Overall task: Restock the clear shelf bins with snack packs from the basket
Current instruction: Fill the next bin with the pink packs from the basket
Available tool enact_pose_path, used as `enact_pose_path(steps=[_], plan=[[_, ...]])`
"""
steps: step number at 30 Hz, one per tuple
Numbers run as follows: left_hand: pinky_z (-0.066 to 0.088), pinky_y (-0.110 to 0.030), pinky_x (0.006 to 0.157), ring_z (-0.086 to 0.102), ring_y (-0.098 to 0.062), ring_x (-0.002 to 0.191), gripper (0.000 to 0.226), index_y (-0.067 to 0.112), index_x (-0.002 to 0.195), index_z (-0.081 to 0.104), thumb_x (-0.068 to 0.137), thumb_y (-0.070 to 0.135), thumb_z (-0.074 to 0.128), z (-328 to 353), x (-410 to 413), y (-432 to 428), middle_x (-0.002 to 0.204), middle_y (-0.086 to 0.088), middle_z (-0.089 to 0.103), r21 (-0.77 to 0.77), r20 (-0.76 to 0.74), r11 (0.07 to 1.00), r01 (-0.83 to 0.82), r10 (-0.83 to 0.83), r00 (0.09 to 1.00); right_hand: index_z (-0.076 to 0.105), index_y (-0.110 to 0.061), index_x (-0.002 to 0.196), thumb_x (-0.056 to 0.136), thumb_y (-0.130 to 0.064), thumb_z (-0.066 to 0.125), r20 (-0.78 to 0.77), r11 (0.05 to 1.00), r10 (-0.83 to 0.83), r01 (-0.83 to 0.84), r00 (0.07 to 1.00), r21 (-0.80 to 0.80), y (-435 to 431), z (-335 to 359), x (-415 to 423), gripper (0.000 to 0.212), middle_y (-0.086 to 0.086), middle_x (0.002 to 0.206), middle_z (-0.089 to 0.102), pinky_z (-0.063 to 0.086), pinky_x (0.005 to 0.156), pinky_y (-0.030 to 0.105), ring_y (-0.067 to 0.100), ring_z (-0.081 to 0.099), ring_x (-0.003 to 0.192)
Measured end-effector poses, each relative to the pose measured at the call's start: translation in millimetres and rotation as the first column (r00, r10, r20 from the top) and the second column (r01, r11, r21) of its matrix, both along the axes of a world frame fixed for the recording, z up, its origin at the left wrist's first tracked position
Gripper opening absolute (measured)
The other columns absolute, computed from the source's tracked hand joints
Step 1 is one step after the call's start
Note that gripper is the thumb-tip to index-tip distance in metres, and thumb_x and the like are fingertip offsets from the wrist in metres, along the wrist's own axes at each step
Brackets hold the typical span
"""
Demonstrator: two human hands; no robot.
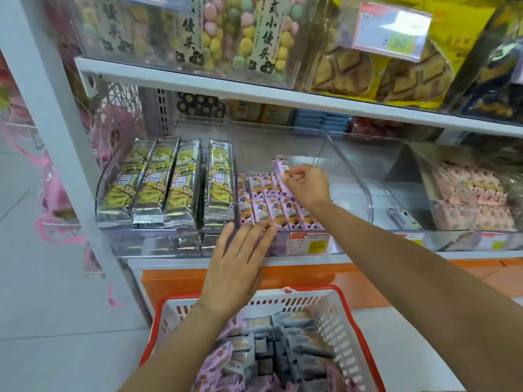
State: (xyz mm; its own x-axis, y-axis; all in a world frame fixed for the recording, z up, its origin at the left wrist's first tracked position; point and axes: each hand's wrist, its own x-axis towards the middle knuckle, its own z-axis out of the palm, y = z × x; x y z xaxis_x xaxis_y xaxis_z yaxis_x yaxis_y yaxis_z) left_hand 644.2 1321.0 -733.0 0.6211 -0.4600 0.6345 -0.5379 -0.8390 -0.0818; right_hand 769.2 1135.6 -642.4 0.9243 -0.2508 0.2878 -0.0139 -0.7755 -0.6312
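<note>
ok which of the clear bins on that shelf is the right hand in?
The middle bin, where the right hand pinches a purple pack. The left bin holds yellow packs, the right bin pink ones.

Centre: lilac snack packs [271, 213] with orange patches and a dark cartoon motif. Left: silver packs [158, 185] printed in yellow and green. Right: pale pink packs [475, 193]. Below: basket [331, 312] with red rim and white slotted walls, holding lilac and grey-blue packs [297, 340]. Above: bags of pastel pink, yellow and green balls [226, 38] with black-lettered cream labels; yellow bags [452, 43] showing brown biscuits. Base panel [175, 278]: orange.
</note>
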Motion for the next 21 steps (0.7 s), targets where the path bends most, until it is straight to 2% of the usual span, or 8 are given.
enact_pose_path(steps=[5, 7, 10, 12, 14, 16, 18, 21], plan=[[0.011, -0.048, 0.121, 0.038, -0.028, 0.131, 0.066, 0.012, 0.148, 0.034, 0.083, 0.021, 0.046, -8.9, 6.4, -4.4, 0.143, -0.008, 0.04, -0.032, 0.061, 0.999, -0.008, 0.01, 0.998, 0.074, -0.009, 0.096, 0.088, -0.019, 0.069, -0.051, 0.996, -0.019, 0.015, 0.999, -0.092, 5.0, -10.6, 18.8, 0.014, 0.003, 0.082, 0.066, 0.053, 0.082, 0.03, 0.015, 0.06, 0.077], [0.011, -0.047, 0.12, 0.04, -0.027, 0.13, 0.063, 0.013, 0.147, 0.035, 0.085, 0.02, 0.043, -10.1, 7.5, -5.9, 0.142, -0.007, 0.041, -0.048, 0.064, 0.999, -0.007, 0.01, 0.998, 0.075, -0.008, 0.087, 0.087, -0.017, 0.069, -0.052, 0.993, -0.004, -0.003, 0.999, -0.122, 5.8, -14.4, 20.7, 0.011, 0.001, 0.074, 0.062, 0.052, 0.081, 0.028, 0.015, 0.06, 0.073], [0.009, -0.046, 0.121, 0.04, -0.027, 0.129, 0.063, 0.013, 0.146, 0.036, 0.085, 0.02, 0.044, -9.8, 7.6, -7.3, 0.142, -0.006, 0.041, -0.054, 0.064, 0.998, -0.012, 0.016, 0.998, 0.076, -0.005, 0.078, 0.087, -0.016, 0.068, -0.063, 0.981, 0.03, -0.042, 0.998, -0.189, 3.7, -17.6, 22.0, 0.017, 0.006, 0.062, 0.059, 0.055, 0.078, 0.037, 0.02, 0.057, 0.064], [0.008, -0.046, 0.122, 0.04, -0.026, 0.129, 0.063, 0.014, 0.147, 0.036, 0.084, 0.02, 0.043, -7.8, 6.7, -7.0, 0.142, -0.006, 0.041, -0.047, 0.049, 0.999, -0.016, 0.019, 0.999, 0.077, -0.006, 0.084, 0.088, -0.016, 0.068, -0.074, 0.985, 0.05, -0.061, 0.996, -0.16, 2.2, -15.6, 20.1, 0.014, 0.008, 0.068, 0.064, 0.055, 0.078, 0.039, 0.021, 0.059, 0.067], [0.009, -0.046, 0.121, 0.04, -0.027, 0.129, 0.064, 0.013, 0.147, 0.035, 0.084, 0.02, 0.042, -5.5, 5.3, -6.2, 0.143, -0.006, 0.041, -0.033, 0.031, 0.999, -0.018, 0.019, 0.999, 0.076, -0.007, 0.096, 0.088, -0.017, 0.07, -0.073, 0.994, 0.064, -0.07, 0.995, -0.084, -0.6, -12.8, 16.3, 0.015, 0.009, 0.089, 0.072, 0.055, 0.084, 0.038, 0.019, 0.062, 0.08], [0.011, -0.047, 0.121, 0.039, -0.027, 0.13, 0.065, 0.013, 0.148, 0.034, 0.084, 0.02, 0.042, -2.7, 2.9, -5.7, 0.144, -0.006, 0.04, -0.019, 0.002, 1.0, -0.024, 0.024, 1.0, 0.073, -0.008, 0.106, 0.087, -0.017, 0.071, -0.036, 0.996, 0.092, -0.093, 0.995, -0.007, -3.1, -8.3, 8.6, 0.02, 0.01, 0.102, 0.07, 0.055, 0.088, 0.037, 0.015, 0.061, 0.088], [0.014, -0.048, 0.12, 0.039, -0.027, 0.131, 0.067, 0.013, 0.148, 0.034, 0.082, 0.021, 0.042, 1.2, -0.3, -6.3, 0.144, -0.006, 0.041, -0.019, -0.038, 1.0, -0.025, 0.025, 0.999, 0.071, -0.009, 0.109, 0.088, -0.013, 0.068, 0.043, 0.988, 0.144, -0.146, 0.989, 0.047, -4.5, -0.8, -5.0, 0.021, 0.009, 0.102, 0.066, 0.054, 0.086, 0.034, 0.013, 0.058, 0.086], [0.013, -0.05, 0.121, 0.037, -0.028, 0.134, 0.073, 0.013, 0.149, 0.032, 0.078, 0.024, 0.043, 8.1, -7.0, -6.7, 0.145, -0.008, 0.042, -0.029, -0.091, 0.999, -0.019, 0.017, 0.996, 0.071, -0.012, 0.105, 0.092, -0.007, 0.061, 0.154, 0.951, 0.282, -0.297, 0.947, 0.089, -0.5, 13.5, -42.0, 0.017, 0.002, 0.097, 0.066, 0.048, 0.074, 0.016, 0.007, 0.057, 0.081]])
